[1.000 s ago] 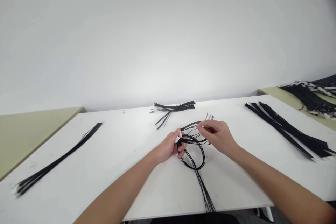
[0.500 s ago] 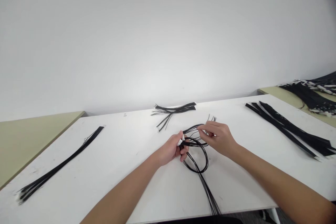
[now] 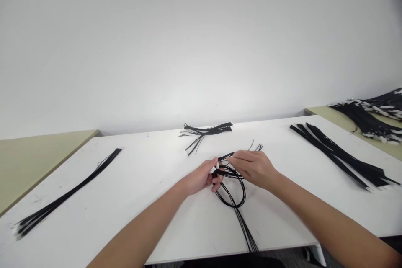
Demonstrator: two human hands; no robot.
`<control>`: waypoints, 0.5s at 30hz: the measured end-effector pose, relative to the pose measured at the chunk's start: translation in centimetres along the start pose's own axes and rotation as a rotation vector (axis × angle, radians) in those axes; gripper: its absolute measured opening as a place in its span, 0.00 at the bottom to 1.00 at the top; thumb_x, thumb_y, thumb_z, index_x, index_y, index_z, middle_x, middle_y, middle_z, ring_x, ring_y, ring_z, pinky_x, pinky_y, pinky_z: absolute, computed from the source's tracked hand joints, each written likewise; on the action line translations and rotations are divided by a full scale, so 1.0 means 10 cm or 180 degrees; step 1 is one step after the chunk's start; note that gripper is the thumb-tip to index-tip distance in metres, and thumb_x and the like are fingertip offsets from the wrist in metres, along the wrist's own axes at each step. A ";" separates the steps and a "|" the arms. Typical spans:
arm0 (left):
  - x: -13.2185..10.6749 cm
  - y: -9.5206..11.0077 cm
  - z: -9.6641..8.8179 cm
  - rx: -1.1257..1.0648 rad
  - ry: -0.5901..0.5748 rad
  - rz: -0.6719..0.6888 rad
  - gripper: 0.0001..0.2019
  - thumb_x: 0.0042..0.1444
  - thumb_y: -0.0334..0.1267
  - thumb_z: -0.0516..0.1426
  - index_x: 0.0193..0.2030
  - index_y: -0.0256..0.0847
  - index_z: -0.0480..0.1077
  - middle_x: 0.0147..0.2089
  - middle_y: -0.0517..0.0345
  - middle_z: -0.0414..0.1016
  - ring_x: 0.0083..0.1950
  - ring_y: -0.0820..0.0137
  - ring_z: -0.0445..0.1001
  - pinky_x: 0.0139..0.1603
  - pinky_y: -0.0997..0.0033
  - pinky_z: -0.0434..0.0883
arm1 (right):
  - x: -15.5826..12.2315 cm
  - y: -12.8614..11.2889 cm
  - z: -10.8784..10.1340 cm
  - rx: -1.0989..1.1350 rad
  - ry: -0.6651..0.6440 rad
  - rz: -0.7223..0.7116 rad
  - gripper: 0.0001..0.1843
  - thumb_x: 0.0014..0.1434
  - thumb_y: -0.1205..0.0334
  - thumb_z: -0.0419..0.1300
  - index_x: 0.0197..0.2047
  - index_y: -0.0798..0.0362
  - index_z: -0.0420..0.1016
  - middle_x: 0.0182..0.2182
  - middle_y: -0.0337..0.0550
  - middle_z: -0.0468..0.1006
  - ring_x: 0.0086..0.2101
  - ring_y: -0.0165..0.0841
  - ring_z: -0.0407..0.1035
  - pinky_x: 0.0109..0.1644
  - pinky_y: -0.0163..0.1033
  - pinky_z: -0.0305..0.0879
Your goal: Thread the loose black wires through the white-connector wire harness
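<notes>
My left hand (image 3: 205,176) is closed around white connectors (image 3: 214,169) at the end of a bundle of thin black wires (image 3: 243,201). The wires curl in a loop to the right of that hand, and a long tail hangs down over the table's front edge. My right hand (image 3: 251,167) pinches some of the black wires just right of the connectors, its fingertips pressed together. Loose wire ends stick up behind the right hand. The exact spot between the right fingertips is too small to make out.
On the white table (image 3: 132,201) lie a black cable strip (image 3: 72,192) at left, a splayed wire bundle (image 3: 207,130) at the back and several black cables (image 3: 342,155) at right. More cables with white ends (image 3: 361,117) are piled on a yellowish surface (image 3: 386,144) beyond.
My right hand has moved left along the wires, closer to my left hand, and its fingers have drawn together. The left hand keeps its hold; the view has shifted slightly.
</notes>
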State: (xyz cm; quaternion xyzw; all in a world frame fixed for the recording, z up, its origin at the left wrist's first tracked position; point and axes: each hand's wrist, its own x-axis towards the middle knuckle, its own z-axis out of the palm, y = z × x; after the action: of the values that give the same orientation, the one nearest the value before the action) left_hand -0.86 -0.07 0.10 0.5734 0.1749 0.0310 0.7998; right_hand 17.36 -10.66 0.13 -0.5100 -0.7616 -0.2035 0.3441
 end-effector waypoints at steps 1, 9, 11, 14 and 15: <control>0.00 0.01 0.00 -0.0001 -0.0003 -0.0005 0.23 0.59 0.60 0.46 0.33 0.39 0.60 0.20 0.68 0.55 0.19 0.76 0.59 0.25 0.73 0.59 | 0.00 -0.01 0.00 -0.0033 0.0005 -0.0026 0.14 0.61 0.72 0.50 0.36 0.51 0.76 0.27 0.39 0.76 0.22 0.23 0.66 0.24 0.30 0.57; -0.02 0.04 0.05 0.0122 -0.0190 0.0043 0.24 0.58 0.60 0.48 0.31 0.37 0.62 0.20 0.67 0.55 0.18 0.77 0.58 0.26 0.71 0.60 | 0.02 -0.07 0.04 -0.0115 0.0126 -0.0130 0.15 0.59 0.74 0.52 0.40 0.48 0.76 0.27 0.36 0.76 0.21 0.22 0.65 0.24 0.31 0.55; -0.02 0.01 0.03 0.0130 -0.0220 0.0059 0.25 0.58 0.61 0.47 0.30 0.37 0.62 0.20 0.67 0.55 0.18 0.77 0.59 0.25 0.71 0.60 | 0.01 -0.09 0.07 -0.0052 0.0122 -0.0157 0.14 0.59 0.74 0.53 0.40 0.48 0.76 0.27 0.36 0.76 0.21 0.22 0.65 0.25 0.31 0.55; 0.00 -0.02 0.00 0.0091 -0.0258 0.0069 0.25 0.58 0.61 0.47 0.29 0.37 0.61 0.20 0.67 0.55 0.18 0.76 0.59 0.24 0.71 0.59 | 0.01 -0.10 0.10 0.0043 0.0100 -0.0202 0.12 0.60 0.72 0.54 0.41 0.49 0.76 0.26 0.37 0.76 0.21 0.23 0.66 0.24 0.32 0.56; 0.00 -0.02 0.00 0.0063 -0.0268 0.0070 0.25 0.58 0.61 0.47 0.29 0.38 0.61 0.20 0.66 0.55 0.18 0.76 0.59 0.24 0.72 0.59 | 0.02 -0.11 0.09 0.0081 0.0084 -0.0212 0.12 0.60 0.72 0.54 0.41 0.50 0.76 0.26 0.37 0.76 0.21 0.24 0.66 0.24 0.32 0.56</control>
State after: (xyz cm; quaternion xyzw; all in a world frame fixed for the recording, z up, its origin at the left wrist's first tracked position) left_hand -0.86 -0.11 -0.13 0.5840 0.1352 0.0139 0.8003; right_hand 16.05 -10.35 -0.30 -0.4772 -0.7761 -0.2119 0.3536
